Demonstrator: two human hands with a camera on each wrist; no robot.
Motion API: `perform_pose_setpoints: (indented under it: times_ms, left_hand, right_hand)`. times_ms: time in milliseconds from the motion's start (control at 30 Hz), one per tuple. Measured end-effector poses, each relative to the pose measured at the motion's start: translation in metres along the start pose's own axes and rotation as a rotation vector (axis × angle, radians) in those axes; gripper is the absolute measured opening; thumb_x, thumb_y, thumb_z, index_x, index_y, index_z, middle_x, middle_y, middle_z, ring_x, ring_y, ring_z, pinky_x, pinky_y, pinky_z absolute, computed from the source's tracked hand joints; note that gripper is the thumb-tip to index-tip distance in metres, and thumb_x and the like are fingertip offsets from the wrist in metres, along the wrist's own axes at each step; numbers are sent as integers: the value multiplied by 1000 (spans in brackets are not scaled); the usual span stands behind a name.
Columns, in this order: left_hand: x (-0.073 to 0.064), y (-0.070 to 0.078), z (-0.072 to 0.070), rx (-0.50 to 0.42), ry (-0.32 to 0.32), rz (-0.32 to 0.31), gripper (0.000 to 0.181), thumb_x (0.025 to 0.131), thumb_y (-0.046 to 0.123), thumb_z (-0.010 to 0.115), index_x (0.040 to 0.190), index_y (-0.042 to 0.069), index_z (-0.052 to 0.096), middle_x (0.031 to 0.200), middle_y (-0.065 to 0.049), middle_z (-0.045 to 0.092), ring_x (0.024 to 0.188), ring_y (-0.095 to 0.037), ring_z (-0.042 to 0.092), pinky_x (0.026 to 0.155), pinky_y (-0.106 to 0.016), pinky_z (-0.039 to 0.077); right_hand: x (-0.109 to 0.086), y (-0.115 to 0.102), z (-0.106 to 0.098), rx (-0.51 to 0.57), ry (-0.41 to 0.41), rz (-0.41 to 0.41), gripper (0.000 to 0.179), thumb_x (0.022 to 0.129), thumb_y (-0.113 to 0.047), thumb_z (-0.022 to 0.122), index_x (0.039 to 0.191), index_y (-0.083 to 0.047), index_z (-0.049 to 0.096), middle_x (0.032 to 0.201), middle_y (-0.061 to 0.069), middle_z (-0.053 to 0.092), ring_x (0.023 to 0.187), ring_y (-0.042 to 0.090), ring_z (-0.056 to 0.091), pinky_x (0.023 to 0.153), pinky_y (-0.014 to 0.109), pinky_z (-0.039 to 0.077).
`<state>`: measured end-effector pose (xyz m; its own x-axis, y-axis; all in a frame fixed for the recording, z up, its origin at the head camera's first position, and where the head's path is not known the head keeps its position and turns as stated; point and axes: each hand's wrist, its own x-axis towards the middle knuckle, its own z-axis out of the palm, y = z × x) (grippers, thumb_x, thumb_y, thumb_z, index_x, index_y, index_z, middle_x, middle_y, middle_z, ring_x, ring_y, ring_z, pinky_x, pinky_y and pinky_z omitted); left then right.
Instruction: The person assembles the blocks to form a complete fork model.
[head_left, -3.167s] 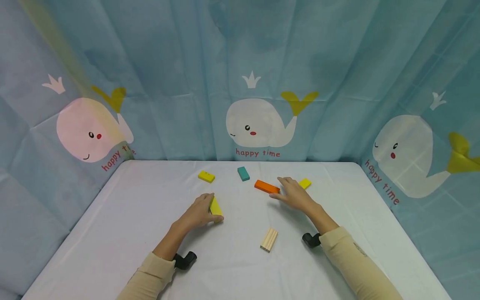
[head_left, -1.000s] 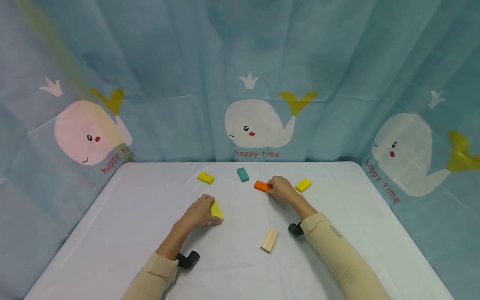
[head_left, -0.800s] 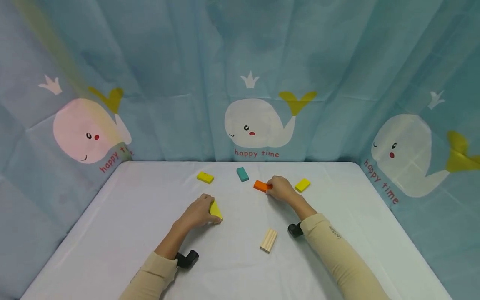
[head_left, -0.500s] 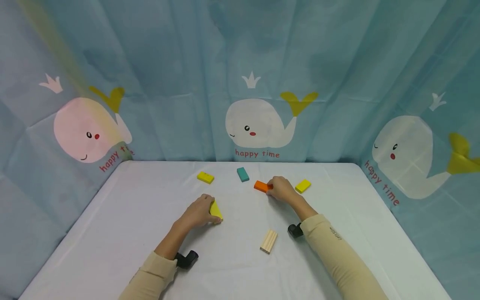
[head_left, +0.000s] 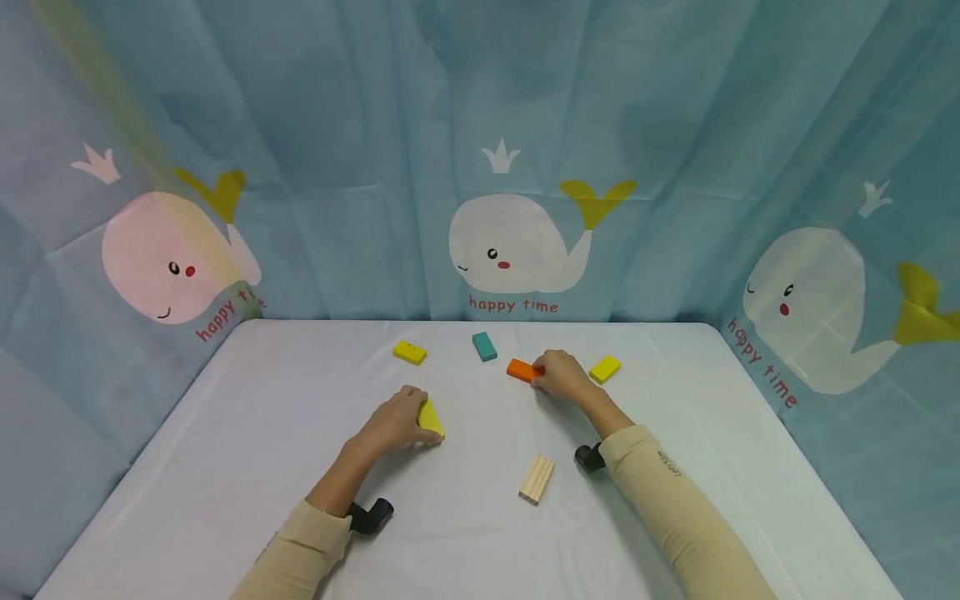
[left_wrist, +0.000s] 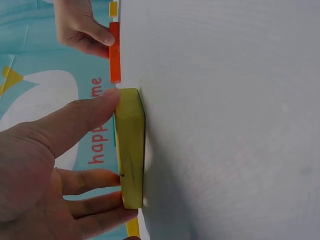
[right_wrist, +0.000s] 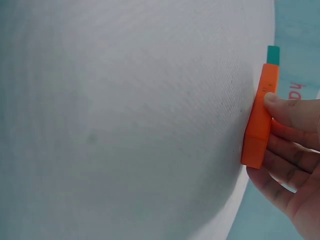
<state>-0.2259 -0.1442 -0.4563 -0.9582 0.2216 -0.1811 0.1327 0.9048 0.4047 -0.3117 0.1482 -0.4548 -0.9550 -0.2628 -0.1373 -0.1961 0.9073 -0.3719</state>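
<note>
we judge the step in hand to be taking hold of two blocks; mid-frame in the head view, the left hand (head_left: 397,419) holds the yellow triangular block (head_left: 430,420) between thumb and fingers; higher and to the right, the right hand (head_left: 562,375) pinches the right end of the orange block (head_left: 521,370); both blocks look to rest on the white table (head_left: 225,467); the next move, we think, calls for steady grips, clear of the teal block (head_left: 484,347) at upper centre

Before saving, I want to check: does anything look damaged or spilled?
Nothing looks spilled. Small dark marks, possibly damage, break the plain colour of the yellow block in the left hand and the orange block in the right hand.
</note>
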Motion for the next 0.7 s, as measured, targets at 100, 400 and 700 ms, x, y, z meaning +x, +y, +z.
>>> perform_pose_setpoints:
  times_ms: [100,400,700]
  left_hand:
    - [0,0,-1,-4,1,-1,79,75,37,84,135,-3,51,132,-17,52,93,-22,51,87,-40,50]
    - [0,4,-3,17,-7,4,79,75,39,83,135,-2,51,130,-16,53,91,-21,51,85,-38,50]
    - [1,2,-4,37,-36,-1,81,74,39,84,136,-1,51,133,-17,52,94,-22,51,88,-40,50]
  right_hand:
    - [1,1,0,4,-4,7,36,90,-19,70,121,0,67,117,15,66,100,26,58,101,43,49]
    - [2,5,1,11,5,22,37,90,-20,70,122,-1,67,119,14,66,105,27,58,103,44,48]
    - [4,5,1,17,-13,18,38,90,-20,71,122,-1,66,119,14,66,105,28,58,103,44,48]
